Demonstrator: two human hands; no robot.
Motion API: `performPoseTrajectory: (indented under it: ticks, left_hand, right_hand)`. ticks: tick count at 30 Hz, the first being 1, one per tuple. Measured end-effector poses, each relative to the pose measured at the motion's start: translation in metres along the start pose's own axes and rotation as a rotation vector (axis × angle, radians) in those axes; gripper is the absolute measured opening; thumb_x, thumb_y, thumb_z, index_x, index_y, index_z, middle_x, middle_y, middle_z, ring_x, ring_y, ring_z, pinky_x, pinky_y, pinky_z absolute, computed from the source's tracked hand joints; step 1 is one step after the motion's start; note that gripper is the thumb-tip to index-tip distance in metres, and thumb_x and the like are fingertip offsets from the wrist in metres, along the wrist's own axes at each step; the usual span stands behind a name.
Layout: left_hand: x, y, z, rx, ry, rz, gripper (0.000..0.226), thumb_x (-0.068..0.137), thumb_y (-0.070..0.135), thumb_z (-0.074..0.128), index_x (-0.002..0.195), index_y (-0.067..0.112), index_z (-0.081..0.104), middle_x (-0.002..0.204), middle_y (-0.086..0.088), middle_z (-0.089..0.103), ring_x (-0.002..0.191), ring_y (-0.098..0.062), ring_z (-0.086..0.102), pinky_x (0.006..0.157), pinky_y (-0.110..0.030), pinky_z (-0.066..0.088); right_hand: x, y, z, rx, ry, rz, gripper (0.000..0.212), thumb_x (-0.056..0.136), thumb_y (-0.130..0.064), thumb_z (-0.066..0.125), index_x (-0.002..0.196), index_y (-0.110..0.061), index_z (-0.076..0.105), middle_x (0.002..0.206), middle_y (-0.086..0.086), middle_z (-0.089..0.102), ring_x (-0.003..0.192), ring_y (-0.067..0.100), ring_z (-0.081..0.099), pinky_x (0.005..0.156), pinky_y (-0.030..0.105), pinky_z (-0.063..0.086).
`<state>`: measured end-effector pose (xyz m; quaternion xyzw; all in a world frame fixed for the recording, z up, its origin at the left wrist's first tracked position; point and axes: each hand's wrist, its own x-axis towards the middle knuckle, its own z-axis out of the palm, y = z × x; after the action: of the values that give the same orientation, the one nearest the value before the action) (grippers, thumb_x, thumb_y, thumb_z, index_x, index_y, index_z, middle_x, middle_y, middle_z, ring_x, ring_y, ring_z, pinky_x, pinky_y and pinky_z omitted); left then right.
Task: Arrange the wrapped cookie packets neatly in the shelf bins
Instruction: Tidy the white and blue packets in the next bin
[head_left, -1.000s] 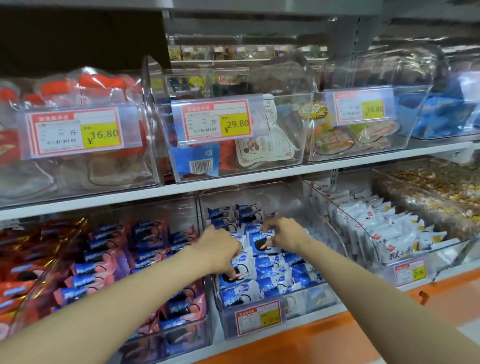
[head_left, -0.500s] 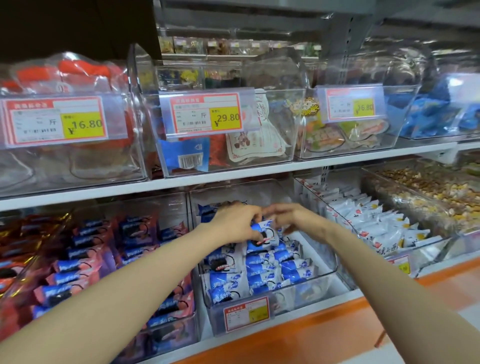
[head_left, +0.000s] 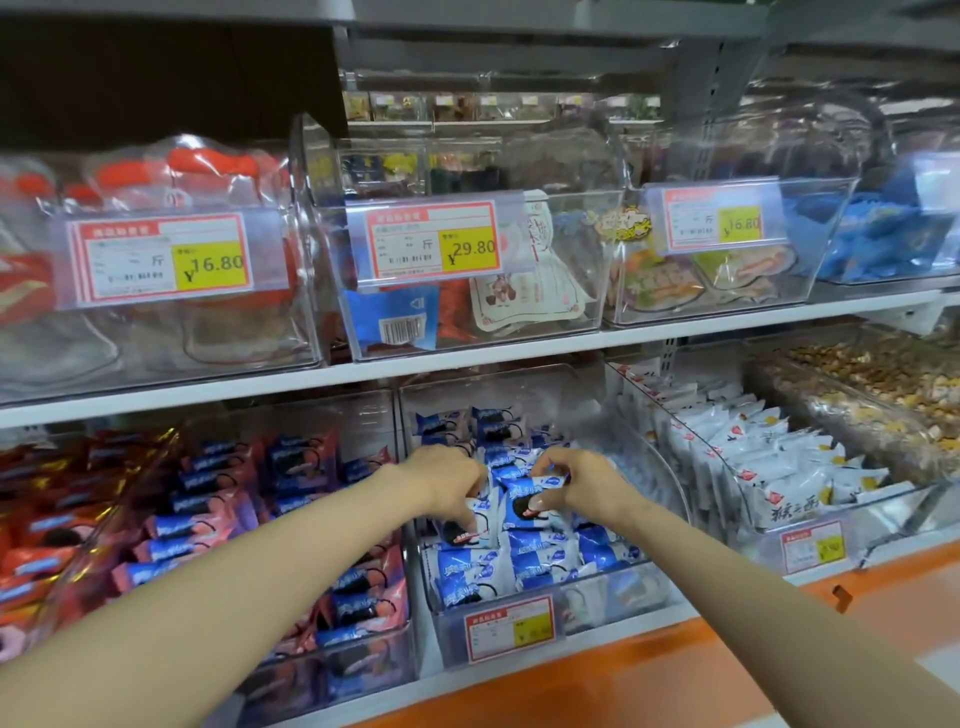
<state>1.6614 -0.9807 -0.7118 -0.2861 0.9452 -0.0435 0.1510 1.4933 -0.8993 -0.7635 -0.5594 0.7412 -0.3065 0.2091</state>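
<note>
Fingers of my left hand (head_left: 447, 486) curl down over the left-hand packet (head_left: 477, 521). The thumb and fingers of my right hand (head_left: 584, 483) pinch the right-hand packet (head_left: 525, 513) near its upper edge. Both grips are closed on wrappers, and the two packets touch side by side atop the heap.

The step in hand, as I judge it, is squaring a loose pair into the rows of blue-and-white cookie packets (head_left: 519, 566) in the middle clear bin (head_left: 613, 592) on the lower shelf. The front rows stand upright, faces out; toward the right rear the bin looks sparser.

The next move, I reckon, calls for setting these two down upright, flush with their neighbours. It wants only a light squeeze, since the film looks slick and the round biscuit inside could crack.

The wrappers are glossy pillow packs with crimped ends. The bin walls are hard and transparent, curved at the side. A red-and-yellow price label (head_left: 511, 629) sits on the bin's front.

Pink-and-blue packets (head_left: 208, 519) crowd the bin to the left and white packets (head_left: 753, 457) stand in files to the right, above an orange shelf edge (head_left: 571, 686).
</note>
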Motion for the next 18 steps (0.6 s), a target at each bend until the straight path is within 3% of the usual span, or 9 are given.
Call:
performPoseTrajectory:
  ticks: [4,8,15,18]
  left_hand:
    - [-0.003,-0.006,-0.007,-0.013,-0.025,-0.007,0.038,0.084,0.037,0.066,0.111,0.013,0.053,0.094,-0.001,0.053,0.084,-0.017,0.044,0.067,-0.029,0.033]
    - [-0.004,-0.004,0.001,0.148,0.002,0.003,0.038,0.086,0.039,0.062,0.113,0.014,0.054,0.109,-0.006,0.062,0.095,-0.024,0.056,0.069,-0.030,0.036]
    - [-0.008,0.001,0.003,0.307,0.080,-0.014,0.044,0.088,0.045,0.057,0.117,0.012,0.052,0.110,-0.007,0.063,0.099,-0.025,0.059,0.083,-0.035,0.044]
    - [-0.007,0.000,0.004,0.235,0.050,-0.018,0.049,0.084,0.041,0.064,0.123,0.015,0.051,0.114,-0.005,0.062,0.102,-0.025,0.059,0.075,-0.033,0.043]
  right_hand:
    - [0.001,0.001,0.008,-0.212,0.110,-0.027,0.036,0.074,-0.034,0.077,0.103,-0.019,0.061,0.108,-0.001,0.059,0.097,0.015,0.053,0.077,0.026,0.043]
    - [0.000,0.005,0.015,-0.296,0.121,-0.037,0.040,0.078,-0.041,0.072,0.105,-0.021,0.051,0.114,0.001,0.052,0.099,0.020,0.051,0.082,0.033,0.045]
    - [-0.012,-0.006,0.003,-0.446,0.138,-0.097,0.050,0.078,-0.045,0.071,0.117,-0.022,0.052,0.115,-0.001,0.048,0.108,0.017,0.045,0.088,0.027,0.037]
    - [-0.021,-0.022,-0.004,-0.410,0.206,-0.259,0.031,0.080,-0.035,0.071,0.107,-0.023,0.060,0.099,-0.006,0.054,0.095,0.010,0.048,0.081,0.024,0.039]
